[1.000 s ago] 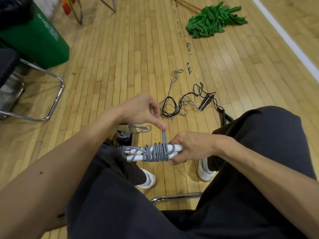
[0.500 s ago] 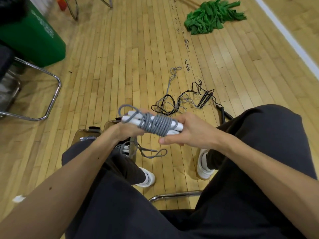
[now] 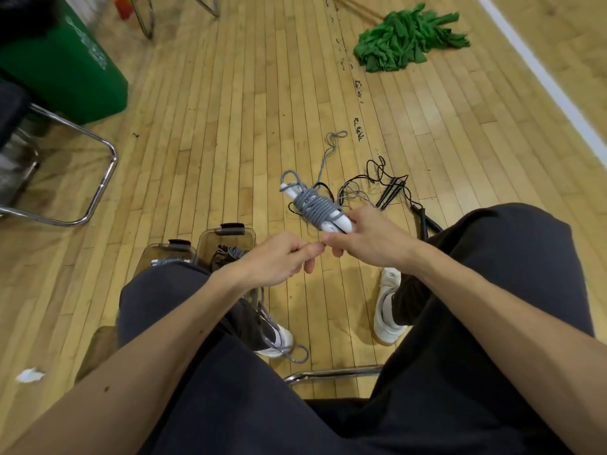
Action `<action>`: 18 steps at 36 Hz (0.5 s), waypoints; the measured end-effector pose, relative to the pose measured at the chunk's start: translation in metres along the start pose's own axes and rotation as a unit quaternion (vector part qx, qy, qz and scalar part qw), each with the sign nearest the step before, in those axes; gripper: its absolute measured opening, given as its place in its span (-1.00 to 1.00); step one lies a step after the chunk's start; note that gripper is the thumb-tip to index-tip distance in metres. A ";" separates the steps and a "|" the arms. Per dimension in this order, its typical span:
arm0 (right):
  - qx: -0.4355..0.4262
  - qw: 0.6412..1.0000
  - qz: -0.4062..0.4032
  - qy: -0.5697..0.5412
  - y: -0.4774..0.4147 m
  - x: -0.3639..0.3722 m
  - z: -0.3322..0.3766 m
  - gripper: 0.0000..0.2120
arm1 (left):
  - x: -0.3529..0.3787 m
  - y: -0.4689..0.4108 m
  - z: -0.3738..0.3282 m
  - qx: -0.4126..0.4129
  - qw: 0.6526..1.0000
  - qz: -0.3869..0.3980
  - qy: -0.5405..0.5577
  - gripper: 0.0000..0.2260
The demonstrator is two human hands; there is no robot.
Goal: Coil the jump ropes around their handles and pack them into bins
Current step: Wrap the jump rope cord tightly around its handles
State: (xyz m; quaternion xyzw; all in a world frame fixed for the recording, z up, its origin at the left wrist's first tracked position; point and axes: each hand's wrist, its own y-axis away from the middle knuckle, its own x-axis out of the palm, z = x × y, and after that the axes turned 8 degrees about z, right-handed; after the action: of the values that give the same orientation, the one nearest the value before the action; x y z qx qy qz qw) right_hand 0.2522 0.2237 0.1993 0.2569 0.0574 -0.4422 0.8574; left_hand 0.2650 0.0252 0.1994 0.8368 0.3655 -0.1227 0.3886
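Grey rope bundle (image 3: 315,208) gripped by right hand (image 3: 368,241) — left hand (image 3: 279,261) pinches loose tail (image 3: 272,325) (fingers curled).

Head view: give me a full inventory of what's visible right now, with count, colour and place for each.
coiled jump rope: one, grey cord on white handles, held above the floor ahead of the knees
rope tail: one, grey, hanging past the left leg to a loop by the left shoe
loose ropes: one tangle, black and grey, on the floor beyond the coil
bins: two, clear with dark latches, on the floor by the left knee, ropes inside
container: one, green, upper left
mop head: one, green, top right
chair frame: one, chrome, left
paper scrap: one, white, lower left
shoes: two, white, on the floor
left hand: pinches the rope tail
right hand: grips the coiled jump rope
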 end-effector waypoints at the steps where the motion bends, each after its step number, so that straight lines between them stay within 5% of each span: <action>1: 0.011 1.000 0.004 0.015 0.000 0.000 -0.001 -0.77 | -0.001 0.001 0.001 -0.002 1.000 -0.001 -0.015 -0.54; 18: 0.090 0.993 0.016 0.073 -0.007 0.000 -0.002 -0.84 | -0.009 0.023 -0.030 -0.027 0.954 -0.021 -0.299 -0.72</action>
State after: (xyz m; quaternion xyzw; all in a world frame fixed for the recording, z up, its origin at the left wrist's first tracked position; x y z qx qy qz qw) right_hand 0.2472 0.2217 0.1946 0.3655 0.0762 -0.4120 0.8312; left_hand 0.2729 0.0328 0.2364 0.7434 0.2534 -0.3654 0.4996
